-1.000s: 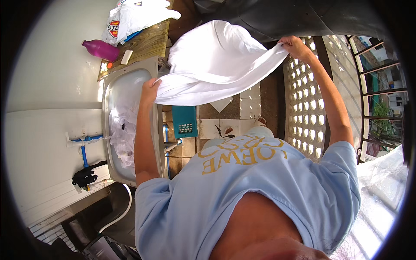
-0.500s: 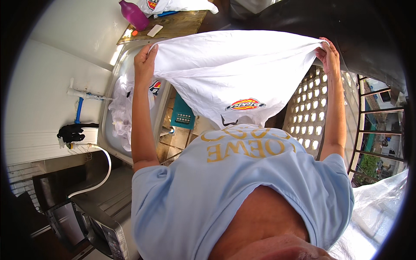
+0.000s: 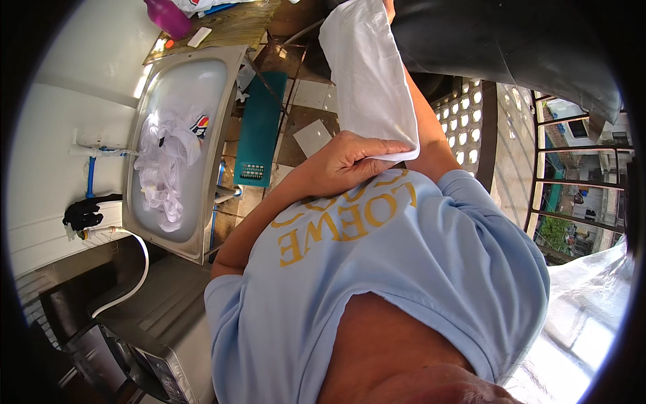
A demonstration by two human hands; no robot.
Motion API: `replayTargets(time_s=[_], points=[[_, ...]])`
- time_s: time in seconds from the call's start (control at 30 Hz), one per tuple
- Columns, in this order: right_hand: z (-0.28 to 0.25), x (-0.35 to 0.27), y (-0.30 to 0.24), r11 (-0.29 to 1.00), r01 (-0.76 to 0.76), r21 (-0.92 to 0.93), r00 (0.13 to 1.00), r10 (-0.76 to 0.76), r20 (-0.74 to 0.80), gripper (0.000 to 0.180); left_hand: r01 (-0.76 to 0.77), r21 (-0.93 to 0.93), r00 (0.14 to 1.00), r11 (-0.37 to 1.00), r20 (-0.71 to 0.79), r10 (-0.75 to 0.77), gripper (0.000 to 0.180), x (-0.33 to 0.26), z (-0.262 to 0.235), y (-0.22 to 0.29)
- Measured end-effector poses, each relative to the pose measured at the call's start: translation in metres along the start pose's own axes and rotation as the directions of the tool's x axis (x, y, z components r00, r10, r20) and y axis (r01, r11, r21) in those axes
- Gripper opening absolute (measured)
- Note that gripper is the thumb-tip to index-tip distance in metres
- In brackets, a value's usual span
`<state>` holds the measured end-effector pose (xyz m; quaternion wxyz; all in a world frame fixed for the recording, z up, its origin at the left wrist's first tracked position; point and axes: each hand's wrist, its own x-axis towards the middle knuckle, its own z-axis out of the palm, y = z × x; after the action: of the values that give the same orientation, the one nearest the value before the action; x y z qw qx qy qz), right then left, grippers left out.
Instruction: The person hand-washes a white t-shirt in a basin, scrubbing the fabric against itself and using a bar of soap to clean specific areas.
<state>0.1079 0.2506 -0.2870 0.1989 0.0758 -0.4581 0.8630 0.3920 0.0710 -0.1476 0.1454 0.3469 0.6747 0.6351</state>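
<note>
Left hand (image 3: pixel 346 158) pinching white cloth (image 3: pixel 369 74) at its near corner, right hand (image 3: pixel 389 9) cropped, grip unclear; seemingly a straightening step, next move calling for even tension.

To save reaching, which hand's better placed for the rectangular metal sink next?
Left hand, probably: nearer the sink, though pinching the white cloth; right hand, mostly out of frame, is farther.
</note>
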Motion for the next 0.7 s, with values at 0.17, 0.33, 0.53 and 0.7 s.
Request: replayTargets(time_s=[0.17,0.33,0.53,0.7], points=[[-0.014,-0.001,-0.023,1.0,-0.015,-0.013,1.0,0.015,0.005,0.044,-0.01,-0.063,0.999,0.998,0.04,0.012,0.04,0.027,0.019,-0.006],[-0.016,-0.002,-0.026,0.999,-0.052,-0.017,0.998,0.052,0.028,0.043,-0.043,-0.048,0.999,0.998,0.008,0.044,0.042,0.035,0.026,-0.014],[-0.014,-0.004,-0.023,0.996,-0.088,-0.018,0.995,0.089,0.05,0.042,-0.123,0.156,0.991,0.98,-0.025,0.129,0.044,0.042,0.025,-0.016],[-0.009,-0.003,-0.022,0.995,-0.097,0.001,0.994,0.097,0.056,0.04,-0.157,0.427,0.984,0.89,0.148,0.102,0.037,0.058,-0.004,-0.003]])
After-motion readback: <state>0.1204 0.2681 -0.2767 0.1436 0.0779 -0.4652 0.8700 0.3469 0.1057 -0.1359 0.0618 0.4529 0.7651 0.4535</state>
